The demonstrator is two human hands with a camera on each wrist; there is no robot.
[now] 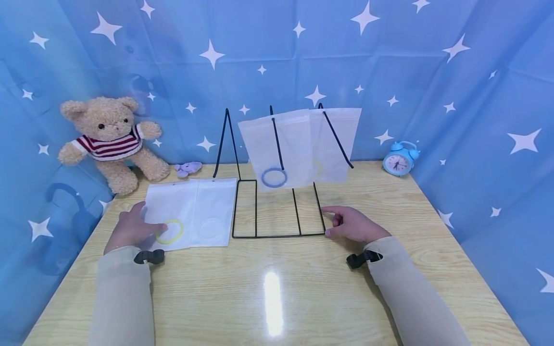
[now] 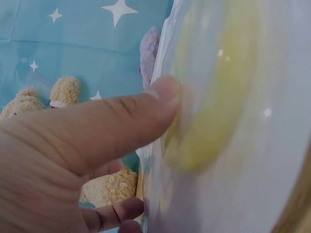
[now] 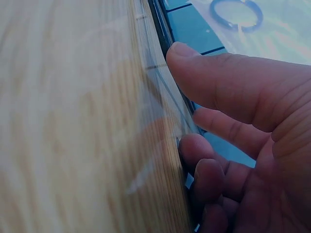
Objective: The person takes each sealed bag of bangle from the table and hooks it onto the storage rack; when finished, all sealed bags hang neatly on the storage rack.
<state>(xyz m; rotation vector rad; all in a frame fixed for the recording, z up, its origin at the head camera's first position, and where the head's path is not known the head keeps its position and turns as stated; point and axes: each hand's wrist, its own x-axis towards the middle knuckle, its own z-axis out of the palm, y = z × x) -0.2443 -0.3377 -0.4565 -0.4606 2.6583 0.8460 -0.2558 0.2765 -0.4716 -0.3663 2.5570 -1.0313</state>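
Thumb and fingers apart: left hand [image 1: 131,227] at a white bag [image 1: 169,206], right hand [image 1: 357,225] at a wire rack [image 1: 277,236]

Its tip at the rim of a yellow ring [image 1: 182,231], the left thumb touches the bag, which lies on the table [image 1: 225,298]. The other left fingers stand apart from the thumb at the bag's left edge; whether any reach beneath it cannot be told. A second bag [image 1: 216,202] lies alongside on the right.

On the rack's right side, the right forefinger points straight to the side bar and the thumb sits at the near corner, a gap between them. The remaining fingers curl inward; whether they grip the wire cannot be told. One hanging bag [image 1: 285,144] shows a blue ring [image 1: 274,186].
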